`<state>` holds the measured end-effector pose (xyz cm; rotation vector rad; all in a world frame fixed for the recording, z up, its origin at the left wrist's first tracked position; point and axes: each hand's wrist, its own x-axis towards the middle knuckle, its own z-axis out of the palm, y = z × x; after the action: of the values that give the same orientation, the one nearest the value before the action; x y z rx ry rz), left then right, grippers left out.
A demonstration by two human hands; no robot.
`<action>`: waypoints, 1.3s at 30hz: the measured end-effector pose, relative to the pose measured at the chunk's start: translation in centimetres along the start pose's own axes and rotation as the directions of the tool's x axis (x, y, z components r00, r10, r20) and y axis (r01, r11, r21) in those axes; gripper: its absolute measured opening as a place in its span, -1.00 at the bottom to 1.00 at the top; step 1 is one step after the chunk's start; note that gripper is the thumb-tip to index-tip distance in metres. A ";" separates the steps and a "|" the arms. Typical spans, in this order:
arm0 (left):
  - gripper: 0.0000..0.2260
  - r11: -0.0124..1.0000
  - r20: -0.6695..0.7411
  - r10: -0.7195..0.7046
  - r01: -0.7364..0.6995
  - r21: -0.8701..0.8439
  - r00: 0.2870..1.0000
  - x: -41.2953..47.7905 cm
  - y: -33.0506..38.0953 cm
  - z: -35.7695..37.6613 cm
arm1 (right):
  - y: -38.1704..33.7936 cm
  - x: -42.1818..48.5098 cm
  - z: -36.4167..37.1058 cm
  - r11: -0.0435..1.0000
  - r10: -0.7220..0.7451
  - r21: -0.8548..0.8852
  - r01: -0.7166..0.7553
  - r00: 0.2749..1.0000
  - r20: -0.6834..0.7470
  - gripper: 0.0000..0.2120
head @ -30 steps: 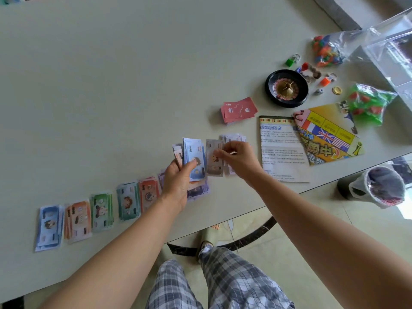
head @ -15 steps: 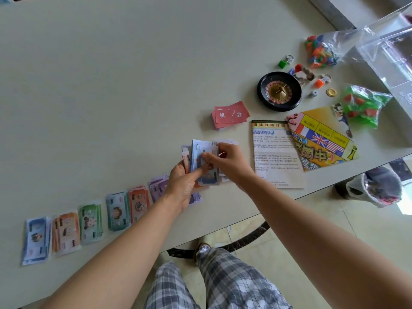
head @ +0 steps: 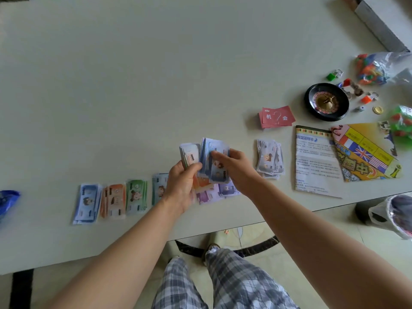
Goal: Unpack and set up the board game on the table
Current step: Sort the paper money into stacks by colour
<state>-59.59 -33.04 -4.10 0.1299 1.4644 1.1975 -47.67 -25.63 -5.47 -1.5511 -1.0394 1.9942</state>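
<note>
Two grips at centre frame, sorting by colour.
The left grip (head: 181, 186) curls round a fan of notes (head: 191, 152); the right grip (head: 234, 168) pinches a blue note (head: 217, 166) at its front. Sorted piles (head: 136, 197) line the surface (head: 156, 74) toward lower left. Next, likely: pull the blue note free and lay it on its matching pile. The folded board (head: 365, 152) lies at right.

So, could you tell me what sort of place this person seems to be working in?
Most likely a room in a home: a large pale table over a tiled floor, a bag-lined bin beside it, and play money laid out in stacks.
</note>
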 end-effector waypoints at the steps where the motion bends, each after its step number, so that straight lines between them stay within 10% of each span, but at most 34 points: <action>1: -0.89 1.000 -0.006 -0.002 0.002 -0.026 1.000 -0.2 0.3 -1.0 | 0.2 -0.1 1.0 0.999 0.028 0.028 -0.028 1.000 0.007 -0.77; 9: -0.79 0.978 -0.017 -0.041 0.037 -0.207 0.999 -1.2 1.8 -9.3 | 0.8 -0.8 7.9 0.928 0.193 0.291 -0.232 0.969 0.156 -0.82; 17: -0.92 0.996 -0.095 0.074 -0.078 -0.036 0.993 -2.9 3.0 -15.6 | 2.8 -2.9 17.7 0.992 0.009 -0.129 0.008 0.991 0.135 -0.91; 39: -0.81 0.966 -0.246 0.035 -0.096 -0.240 0.969 -5.3 5.7 -32.6 | 7.5 -3.3 31.1 0.945 0.016 -0.327 0.020 0.994 0.110 -0.89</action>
<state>-86.65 -52.81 -3.25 -0.1452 1.5101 1.4826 -75.20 -42.24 -5.76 -1.6103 -1.4801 2.0022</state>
